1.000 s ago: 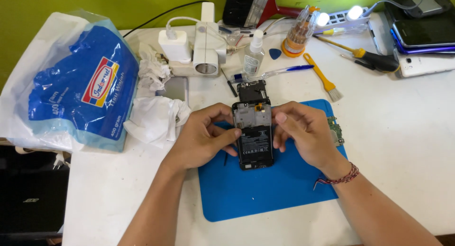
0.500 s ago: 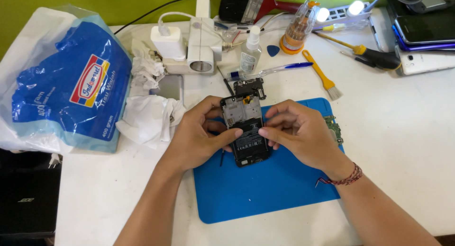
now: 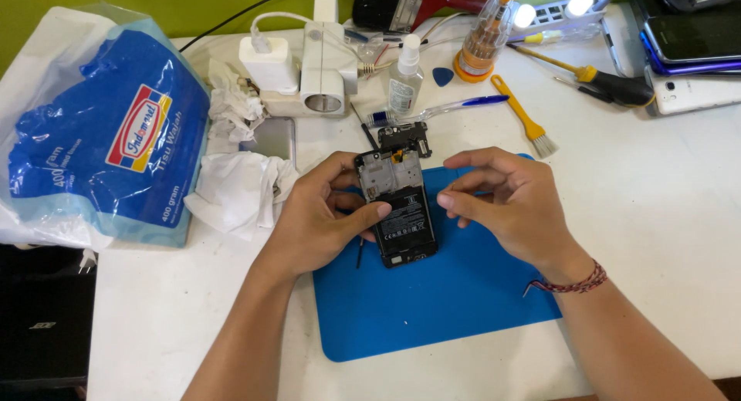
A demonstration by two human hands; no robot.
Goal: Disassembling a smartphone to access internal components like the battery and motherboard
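Observation:
An opened black phone [image 3: 400, 208], its back cover off and battery and inner frame showing, lies on a blue work mat [image 3: 432, 293]. My left hand [image 3: 316, 219] holds the phone by its left edge, thumb resting across the battery. My right hand [image 3: 505, 204] hovers just right of the phone with thumb and forefinger pinched together; whether anything small is between them cannot be told. A small black part [image 3: 403, 136] lies just beyond the phone's top end.
Crumpled white tissues [image 3: 235, 189] and a blue-and-white tissue pack [image 3: 116, 138] lie to the left. Behind are a white charger block [image 3: 309, 65], a spray bottle [image 3: 405, 81], a blue pen [image 3: 455, 106], a yellow brush [image 3: 525, 119], a screwdriver [image 3: 610, 84] and more phones [image 3: 691, 54].
My right hand has come off the phone and drawn a little to the right, fingers pinched. My left hand keeps its hold on the phone.

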